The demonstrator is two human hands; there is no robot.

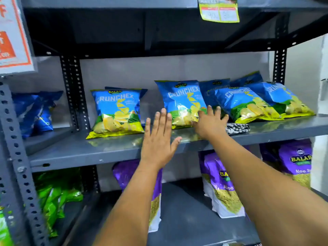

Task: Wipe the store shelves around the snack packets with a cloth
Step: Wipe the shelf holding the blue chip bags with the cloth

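Note:
Several blue Crunchex snack packets stand on the grey metal shelf (pixel 106 148): one at the left (pixel 116 110), one in the middle (pixel 179 102), more leaning at the right (pixel 248 103). A black-and-white patterned cloth (pixel 237 128) lies on the shelf under the right packets. My left hand (pixel 158 139) hovers open, fingers spread, in front of the shelf edge between the left and middle packets. My right hand (pixel 210 121) is spread flat on the shelf, fingertips touching the bottom of the middle packet, just left of the cloth. It holds nothing.
Purple Balaji packets (pixel 221 183) and green packets (pixel 56 196) fill the lower shelf. More blue packets (pixel 33 110) sit in the left bay. Perforated uprights (pixel 74 93) frame the bay. An orange sign (pixel 12 32) hangs top left, a price tag (pixel 219 9) above.

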